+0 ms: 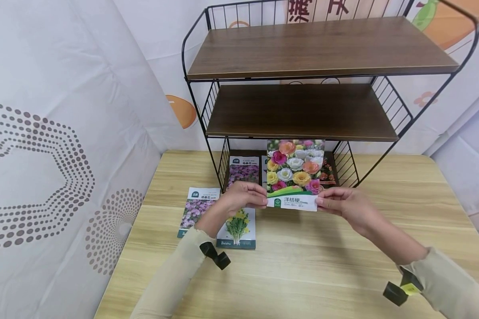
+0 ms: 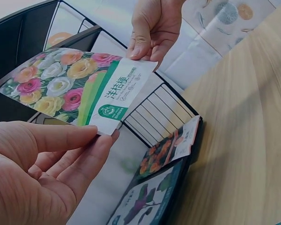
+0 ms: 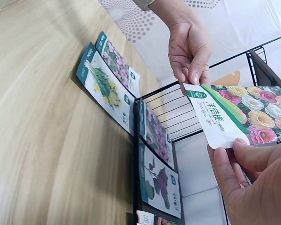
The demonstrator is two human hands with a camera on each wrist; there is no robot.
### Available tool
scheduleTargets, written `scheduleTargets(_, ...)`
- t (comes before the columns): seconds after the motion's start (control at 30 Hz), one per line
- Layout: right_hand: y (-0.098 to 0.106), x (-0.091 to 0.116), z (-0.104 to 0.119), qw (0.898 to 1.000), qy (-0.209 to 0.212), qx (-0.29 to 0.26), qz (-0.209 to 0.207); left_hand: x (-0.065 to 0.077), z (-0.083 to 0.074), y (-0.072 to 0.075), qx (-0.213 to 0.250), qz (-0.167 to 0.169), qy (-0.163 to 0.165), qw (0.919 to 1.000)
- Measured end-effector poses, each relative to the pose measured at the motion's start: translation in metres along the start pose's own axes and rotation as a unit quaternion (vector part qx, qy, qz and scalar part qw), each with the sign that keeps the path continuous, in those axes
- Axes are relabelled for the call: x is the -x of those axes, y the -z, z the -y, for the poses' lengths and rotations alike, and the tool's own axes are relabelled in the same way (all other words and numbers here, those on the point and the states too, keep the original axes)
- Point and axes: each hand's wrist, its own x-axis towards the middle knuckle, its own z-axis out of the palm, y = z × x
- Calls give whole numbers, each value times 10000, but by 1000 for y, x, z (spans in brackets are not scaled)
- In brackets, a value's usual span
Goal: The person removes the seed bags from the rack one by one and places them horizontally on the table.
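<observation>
Lisianthus packet (image 1: pixel 295 170) up front, and we've got it by the rack (image 1: pixel 323 48), its far edge meeting the middle shelf (image 1: pixel 299 110) in the head view! Our left hand (image 1: pixel 243 197) pinches its seven o'clock corner, our right hand (image 1: pixel 345 206) its five. The tabletop (image 1: pixel 303 266) gives us room from four to six o'clock. And what blooms: pink, white, orange, yellow, over a green swoosh and white label band!

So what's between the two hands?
The multicolored flower packet, pinched by the left hand and the right hand near its bottom corners; the head view shows it.
</observation>
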Motion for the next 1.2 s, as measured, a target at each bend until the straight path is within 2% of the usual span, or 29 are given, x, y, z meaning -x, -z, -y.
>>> scheduleTargets(0.27, -4, -1, -7, 9999, -83, -102, 21, -1, 7, 2, -115, 43, 92, 9999)
scheduleTargets(0.6, -7, -5, -15, 9996, -186, -226, 12, -3, 13, 4, -90, -58, 388, 9992)
scheduleTargets(0.83, -10, -8, -17, 9990, -433, -90, -33, -3, 19, 4, 76, -126, 503, 9986)
scheduleTargets(1.2, -9, -15, -23, 9974, -667, -257, 42, -3, 21, 2, 123, -275, 634, 9975)
